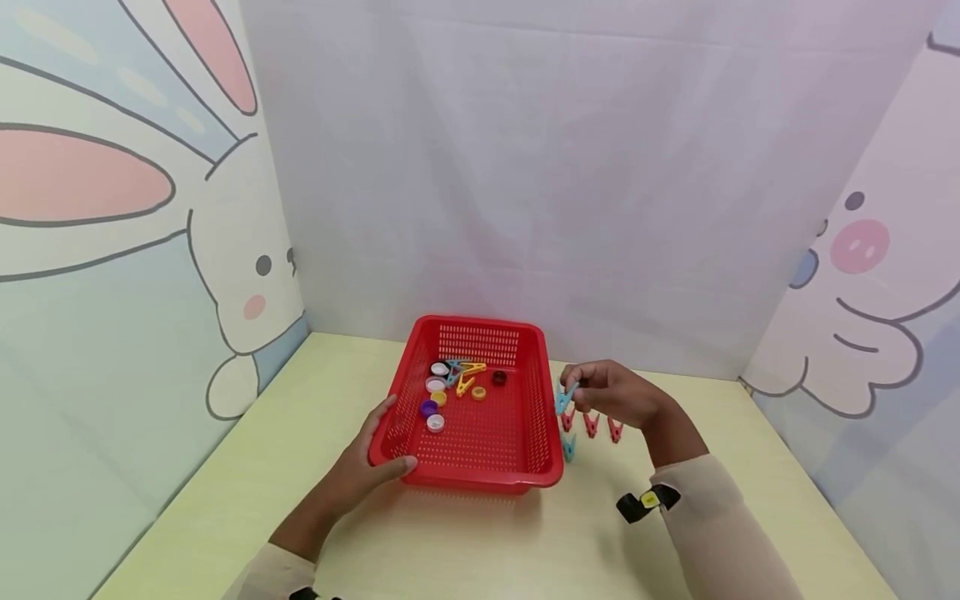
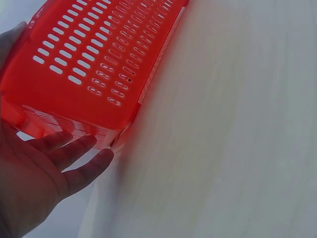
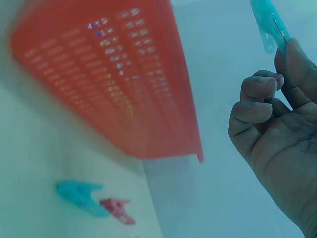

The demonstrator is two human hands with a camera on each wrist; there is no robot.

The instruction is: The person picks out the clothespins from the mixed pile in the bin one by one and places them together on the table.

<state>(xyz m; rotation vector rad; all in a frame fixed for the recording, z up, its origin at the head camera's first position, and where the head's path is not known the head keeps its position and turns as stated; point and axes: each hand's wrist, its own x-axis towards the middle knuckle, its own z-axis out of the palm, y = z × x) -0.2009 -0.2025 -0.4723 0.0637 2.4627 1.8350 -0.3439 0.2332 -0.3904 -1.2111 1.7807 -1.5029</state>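
A red plastic basket [image 1: 472, 478] sits on the table, its walls full of slots. My left hand [image 1: 360, 468] grips its near left corner, thumb over the front rim and fingers along the left side. In the left wrist view, the fingers [image 2: 79, 151] lie against the basket wall. Just outside the right rim, my right hand [image 1: 618, 395] pinches a light blue clothespin [image 3: 270, 25] between thumb and forefinger, raised above the table. Below it lie a blue clothespin [image 1: 569, 448] and several pink-red clothespins [image 1: 592, 425].
Inside the basket are yellow clothespins [image 1: 465, 385], blue clothespins [image 1: 452, 377] and several bottle caps, among them a purple cap [image 1: 428, 408], a white cap [image 1: 436, 423] and a dark cap [image 1: 499, 377]. A pale cloth [image 1: 525, 167] hangs behind the table [image 1: 480, 550]; cartoon-printed panels flank it.
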